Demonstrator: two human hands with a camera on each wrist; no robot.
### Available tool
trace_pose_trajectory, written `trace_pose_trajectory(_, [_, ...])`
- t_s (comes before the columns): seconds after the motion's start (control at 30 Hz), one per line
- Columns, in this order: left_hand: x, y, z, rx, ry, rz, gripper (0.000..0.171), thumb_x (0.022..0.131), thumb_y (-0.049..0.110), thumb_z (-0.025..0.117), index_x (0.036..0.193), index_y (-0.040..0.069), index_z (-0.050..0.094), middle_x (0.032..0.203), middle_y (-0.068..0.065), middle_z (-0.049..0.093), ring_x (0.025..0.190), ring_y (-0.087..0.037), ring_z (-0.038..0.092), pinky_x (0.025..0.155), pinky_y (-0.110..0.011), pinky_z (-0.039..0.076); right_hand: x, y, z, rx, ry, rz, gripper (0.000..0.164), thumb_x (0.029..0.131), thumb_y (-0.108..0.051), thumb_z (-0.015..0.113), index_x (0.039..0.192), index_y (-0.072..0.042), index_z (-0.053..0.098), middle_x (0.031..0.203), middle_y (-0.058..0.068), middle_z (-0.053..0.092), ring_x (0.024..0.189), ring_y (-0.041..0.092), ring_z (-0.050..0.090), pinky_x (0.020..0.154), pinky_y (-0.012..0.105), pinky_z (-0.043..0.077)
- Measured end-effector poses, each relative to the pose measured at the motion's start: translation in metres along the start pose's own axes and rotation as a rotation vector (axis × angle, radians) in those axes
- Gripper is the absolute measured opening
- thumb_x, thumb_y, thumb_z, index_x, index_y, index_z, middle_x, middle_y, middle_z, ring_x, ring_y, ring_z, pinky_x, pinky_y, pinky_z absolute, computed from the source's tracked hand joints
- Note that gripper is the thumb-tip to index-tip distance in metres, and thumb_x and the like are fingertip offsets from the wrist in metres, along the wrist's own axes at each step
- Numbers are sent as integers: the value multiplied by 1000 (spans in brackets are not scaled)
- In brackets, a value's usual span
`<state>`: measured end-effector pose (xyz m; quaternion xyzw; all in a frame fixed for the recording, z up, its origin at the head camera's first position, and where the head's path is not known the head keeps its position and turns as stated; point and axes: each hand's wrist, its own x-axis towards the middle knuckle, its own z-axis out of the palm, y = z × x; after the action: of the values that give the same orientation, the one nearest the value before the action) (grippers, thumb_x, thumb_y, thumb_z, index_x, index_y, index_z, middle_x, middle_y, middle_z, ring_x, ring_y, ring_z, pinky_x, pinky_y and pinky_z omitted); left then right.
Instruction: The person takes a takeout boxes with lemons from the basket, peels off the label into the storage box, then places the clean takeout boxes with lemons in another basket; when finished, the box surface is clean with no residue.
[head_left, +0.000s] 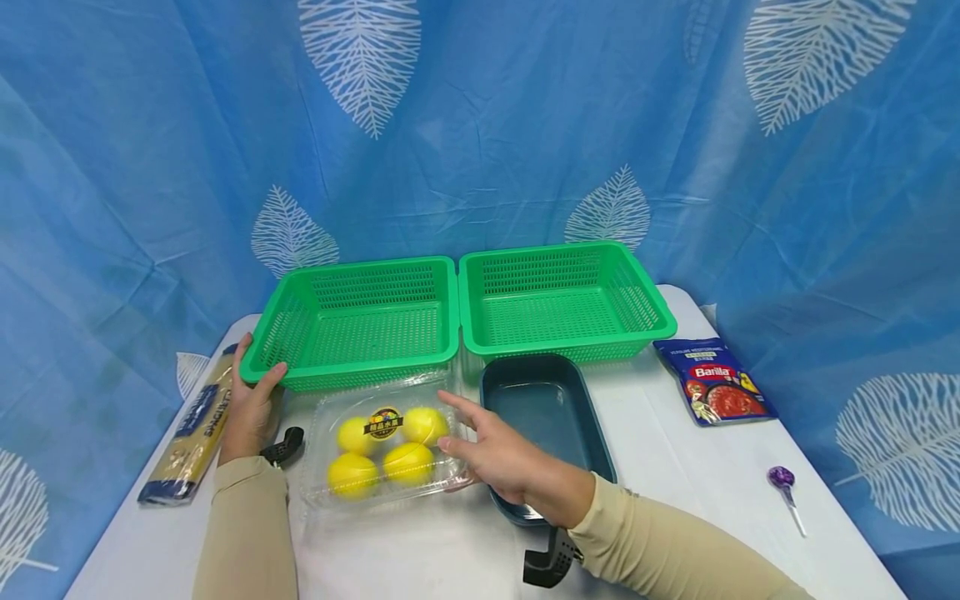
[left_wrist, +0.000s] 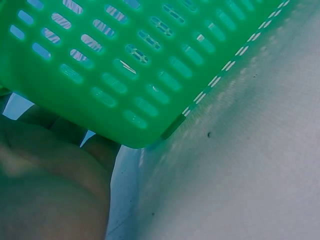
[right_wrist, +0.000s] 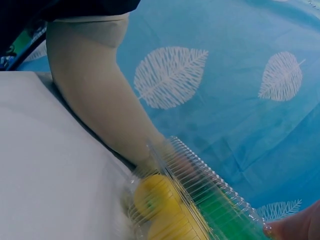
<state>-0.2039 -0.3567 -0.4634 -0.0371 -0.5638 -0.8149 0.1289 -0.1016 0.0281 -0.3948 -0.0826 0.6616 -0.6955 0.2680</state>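
My left hand (head_left: 253, 408) grips the front left corner of the left green plastic basket (head_left: 352, 372), thumb at the front rim and fingers along the side. In the left wrist view, fingers (left_wrist: 102, 150) reach behind the slotted basket wall (left_wrist: 150, 107). With my right hand (head_left: 504, 457) I hold the right end of a clear plastic fruit box (head_left: 318, 487). Inside it lie several round yellow fruits (head_left: 352, 477) under a dark label (head_left: 383, 423). The box looks tilted in the right wrist view, a fingertip (right_wrist: 290, 227) at its ridged lid edge.
A second green basket (head_left: 566, 343) adjoins the first. Partly under my right forearm is a dark blue dish (head_left: 540, 408). A spaghetti pack (head_left: 191, 433) lies at the left edge; a Barilla pouch (head_left: 716, 383) and a purple lollipop (head_left: 782, 477) lie at the right.
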Motion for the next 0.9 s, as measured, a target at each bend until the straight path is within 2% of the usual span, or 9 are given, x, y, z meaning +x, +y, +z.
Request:
trace_pose_trajectory(0.07, [0, -1, 0, 0, 4, -1, 76, 93, -6, 50, 149, 33, 16, 149, -14, 13, 134, -33, 20, 93, -25, 42, 1, 1, 1, 23, 0, 3, 60, 93, -12, 60, 139, -43, 38, 152, 15, 17, 40, 10, 26, 52, 41, 54])
trace_pose_trajectory(0.17, [0, -1, 1, -1, 7, 3, 77, 93, -7, 51, 149, 33, 16, 149, -15, 14, 134, -34, 21, 94, -26, 42, 3, 2, 3, 43, 0, 2, 61, 93, -9, 59, 142, -38, 36, 152, 16, 14, 47, 9, 40, 64, 51, 53])
trace_pose_trajectory(0.3, [1, -2, 1, -2, -1, 18, 76, 93, -7, 51, 148, 33, 17, 149, -16, 14, 134, -33, 21, 95, -27, 41, 4, 3, 4, -42, 29, 26, 65, 93, -8, 58, 144, -38, 32, 150, 18, 17, 60, 13, 50, 54, 35, 49])
trace_pose_trajectory(0.37, [0, -2, 2, -2, -5, 22, 76, 93, -7, 51, 148, 33, 17, 149, -16, 13, 134, -33, 21, 95, -26, 41, 5, 4, 5, -84, 38, 44, 68, 92, -8, 58, 145, -40, 30, 149, 18, 19, 49, 13, 37, 47, 27, 37])
trace_pose_trajectory(0.57, [0, 0, 1, 20, -7, 21, 77, 93, -4, 52, 150, 30, 14, 148, -16, 13, 134, -33, 23, 94, -26, 42, 4, 7, 9, -136, 63, 54, 70, 92, -7, 57, 145, -41, 27, 150, 19, 18, 40, 13, 27, 35, 22, 23])
trace_pose_trajectory(0.63, [0, 0, 1, 22, -8, 23, 78, 93, -4, 52, 151, 28, 11, 148, -16, 13, 133, -33, 23, 93, -26, 42, 5, 8, 10, -163, 78, 47, 70, 92, -7, 57, 146, -41, 27, 150, 19, 18, 53, 16, 46, 38, 23, 29])
trace_pose_trajectory(0.7, [0, 0, 1, 19, -9, 23, 78, 93, -4, 52, 151, 27, 10, 149, -16, 12, 134, -33, 22, 93, -26, 42, 5, 9, 11, -179, 85, 33, 70, 92, -7, 57, 146, -40, 27, 150, 19, 18, 86, 26, 56, 48, 28, 40])
trace_pose_trajectory(0.8, [0, 0, 1, 15, -5, 18, 78, 93, -4, 52, 151, 28, 10, 149, -16, 12, 134, -33, 21, 93, -25, 42, 6, 9, 12, -182, 87, 25, 71, 92, -6, 57, 147, -38, 26, 152, 16, 16, 87, 27, 56, 47, 29, 41])
trace_pose_trajectory(0.9, [0, 0, 1, 13, 4, 13, 77, 93, -4, 51, 150, 31, 14, 149, -16, 12, 134, -33, 21, 93, -25, 42, 5, 10, 12, -171, 80, 25, 72, 92, -5, 56, 147, -39, 25, 151, 18, 16, 44, 14, 38, 33, 22, 28])
